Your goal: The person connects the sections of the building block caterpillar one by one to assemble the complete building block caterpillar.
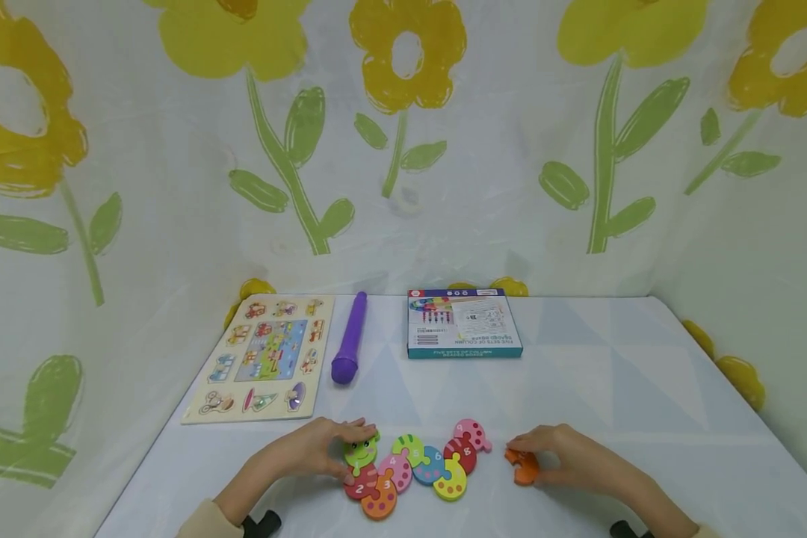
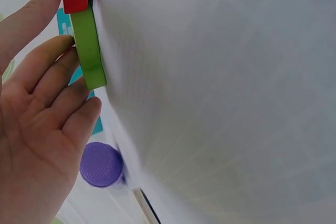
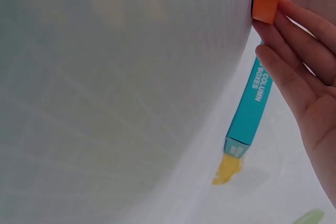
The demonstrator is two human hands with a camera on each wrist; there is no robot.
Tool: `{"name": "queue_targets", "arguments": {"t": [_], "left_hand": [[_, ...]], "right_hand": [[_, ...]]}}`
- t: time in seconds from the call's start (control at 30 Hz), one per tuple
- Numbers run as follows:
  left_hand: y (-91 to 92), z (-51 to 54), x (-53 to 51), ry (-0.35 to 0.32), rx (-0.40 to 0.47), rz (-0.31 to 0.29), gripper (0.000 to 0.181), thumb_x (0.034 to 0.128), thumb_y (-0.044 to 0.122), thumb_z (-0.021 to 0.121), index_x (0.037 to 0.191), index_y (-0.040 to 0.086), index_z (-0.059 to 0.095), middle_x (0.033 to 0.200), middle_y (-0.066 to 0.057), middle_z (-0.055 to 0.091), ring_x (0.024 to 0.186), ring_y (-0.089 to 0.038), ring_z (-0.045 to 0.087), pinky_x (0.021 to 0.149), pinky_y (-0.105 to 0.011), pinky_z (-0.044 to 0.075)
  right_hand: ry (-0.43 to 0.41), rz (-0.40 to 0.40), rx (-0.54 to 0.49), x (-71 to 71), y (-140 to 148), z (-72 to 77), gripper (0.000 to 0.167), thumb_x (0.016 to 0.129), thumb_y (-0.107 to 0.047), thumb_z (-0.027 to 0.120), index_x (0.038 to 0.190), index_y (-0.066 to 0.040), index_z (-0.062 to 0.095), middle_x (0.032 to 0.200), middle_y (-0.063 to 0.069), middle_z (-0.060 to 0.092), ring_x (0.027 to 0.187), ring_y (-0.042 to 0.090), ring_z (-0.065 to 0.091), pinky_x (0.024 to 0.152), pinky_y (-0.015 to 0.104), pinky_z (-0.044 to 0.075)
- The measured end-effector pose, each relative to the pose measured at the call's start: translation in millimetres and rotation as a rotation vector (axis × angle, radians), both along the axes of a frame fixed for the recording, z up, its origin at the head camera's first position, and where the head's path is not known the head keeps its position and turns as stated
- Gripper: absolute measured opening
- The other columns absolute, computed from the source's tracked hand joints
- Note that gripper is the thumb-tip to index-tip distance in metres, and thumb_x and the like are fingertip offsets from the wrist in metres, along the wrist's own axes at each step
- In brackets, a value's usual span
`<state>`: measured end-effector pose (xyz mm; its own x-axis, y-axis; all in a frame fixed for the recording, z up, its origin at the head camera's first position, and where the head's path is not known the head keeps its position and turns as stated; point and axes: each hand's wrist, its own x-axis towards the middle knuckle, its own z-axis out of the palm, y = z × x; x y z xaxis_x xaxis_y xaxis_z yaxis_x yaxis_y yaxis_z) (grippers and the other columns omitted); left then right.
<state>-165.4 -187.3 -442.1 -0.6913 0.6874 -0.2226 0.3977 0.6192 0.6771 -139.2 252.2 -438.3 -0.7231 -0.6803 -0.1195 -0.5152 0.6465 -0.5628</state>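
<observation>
A wooden caterpillar number puzzle (image 1: 397, 472) lies on the table in a wavy chain of coloured, numbered pieces. At its left end is the green smiling head piece (image 1: 361, 452), joined to a red piece (image 1: 362, 483) marked 2. My left hand (image 1: 319, 447) holds this end, with the thumb at the red piece and fingers against the green head piece (image 2: 89, 51). Right of the chain, apart from it, my right hand (image 1: 568, 457) pinches an orange puzzle piece (image 1: 526, 469) low at the table. Its number is hard to make out.
Behind the left hand lie a wooden peg puzzle board (image 1: 205, 377) and a purple toy microphone (image 1: 350, 340). A flat teal-edged box (image 1: 464, 323) lies at the back middle. Flower-printed sheeting (image 1: 444, 224) rises behind the table.
</observation>
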Motion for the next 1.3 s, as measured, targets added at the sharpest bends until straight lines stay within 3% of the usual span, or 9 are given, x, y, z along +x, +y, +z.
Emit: {"name": "queue_targets", "arguments": {"t": [0.5, 0.9, 1.3], "left_hand": [[-1.8, -0.5, 0.9, 0.011, 0.004, -0.012, 0.068, 0.0753, 0.031, 0.081, 0.137, 0.020, 0.055, 0.144, -0.007, 0.046, 0.135, -0.026, 0.040, 0.110, -0.052, 0.031], [-3.4, -1.0, -1.0, 0.018, 0.016, -0.027, 0.068, 0.0764, 0.035, 0.080, 0.138, 0.019, 0.055, 0.143, -0.002, 0.047, 0.135, -0.022, 0.041, 0.110, -0.051, 0.032], [-2.8, -0.9, -0.3, 0.028, 0.008, -0.028, 0.069, 0.0764, 0.034, 0.080, 0.138, 0.019, 0.054, 0.143, -0.003, 0.048, 0.135, -0.023, 0.041, 0.110, -0.050, 0.032]], "right_hand": [[0.003, -0.052, -0.013, 8.5, -16, 3.8, 0.047, 0.080, -0.030, 0.080, 0.120, -0.011, 0.069, 0.114, -0.006, 0.068, 0.098, 0.008, 0.063, 0.083, 0.030, 0.057], [0.053, -0.140, -0.006, 9.7, -27, 5.0, 0.048, 0.076, -0.019, 0.083, 0.119, -0.003, 0.068, 0.115, 0.004, 0.069, 0.105, 0.024, 0.064, 0.084, 0.036, 0.057], [0.074, -0.174, -0.017, 11.2, -34, 3.9, 0.048, 0.076, -0.016, 0.083, 0.120, -0.004, 0.068, 0.114, 0.004, 0.069, 0.104, 0.024, 0.063, 0.081, 0.033, 0.058]]}}
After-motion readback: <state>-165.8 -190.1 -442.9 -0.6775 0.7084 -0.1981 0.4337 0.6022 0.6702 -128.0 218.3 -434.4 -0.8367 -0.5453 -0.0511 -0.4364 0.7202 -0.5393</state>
